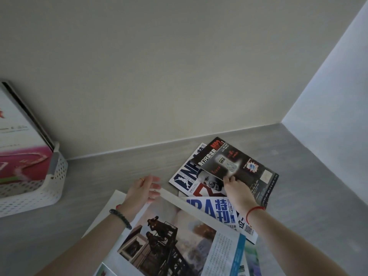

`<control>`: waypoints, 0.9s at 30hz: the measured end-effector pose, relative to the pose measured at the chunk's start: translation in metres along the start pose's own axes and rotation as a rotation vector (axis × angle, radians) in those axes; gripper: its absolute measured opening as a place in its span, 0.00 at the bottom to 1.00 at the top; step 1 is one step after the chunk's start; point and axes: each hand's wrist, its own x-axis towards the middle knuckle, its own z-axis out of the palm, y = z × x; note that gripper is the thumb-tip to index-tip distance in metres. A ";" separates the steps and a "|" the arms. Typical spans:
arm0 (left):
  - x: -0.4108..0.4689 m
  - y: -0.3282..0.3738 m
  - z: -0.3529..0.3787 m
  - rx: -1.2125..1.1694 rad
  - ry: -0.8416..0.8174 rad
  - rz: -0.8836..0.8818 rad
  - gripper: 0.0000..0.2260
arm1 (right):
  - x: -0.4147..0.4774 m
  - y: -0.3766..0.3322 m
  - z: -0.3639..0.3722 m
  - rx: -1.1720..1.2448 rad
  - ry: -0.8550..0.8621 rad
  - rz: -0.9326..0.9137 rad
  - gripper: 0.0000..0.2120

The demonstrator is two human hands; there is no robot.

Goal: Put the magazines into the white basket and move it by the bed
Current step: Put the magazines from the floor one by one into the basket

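Several magazines lie spread on the grey floor. My right hand (237, 189) pinches the near edge of a black magazine (247, 166) and lifts it off an NBA magazine (186, 176). My left hand (144, 189) holds the far corner of a large open magazine (179, 242) with a photo page, thumb under the page. A blue-and-white NBA special issue (217, 211) lies between them, partly covered. The white perforated basket (39, 188) stands at the left edge with a pink-and-white magazine (20, 148) upright inside it.
Two plain walls meet in a corner at the right (282, 122); the magazines lie close to the back wall. Bare grey floor (111, 172) stretches between the basket and the magazines. More pages show at the bottom edge.
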 end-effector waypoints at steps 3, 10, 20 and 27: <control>-0.002 0.004 -0.003 -0.006 -0.029 -0.002 0.12 | -0.001 0.005 -0.015 0.270 0.031 0.074 0.18; -0.008 0.018 -0.021 0.009 -0.139 -0.012 0.15 | -0.011 -0.003 -0.100 1.100 0.171 0.011 0.10; -0.049 0.057 -0.109 -0.174 0.054 0.187 0.08 | -0.030 -0.124 -0.150 1.333 0.242 -0.027 0.07; -0.080 0.076 -0.250 0.014 0.229 0.344 0.05 | -0.017 -0.243 -0.185 1.131 0.353 -0.169 0.13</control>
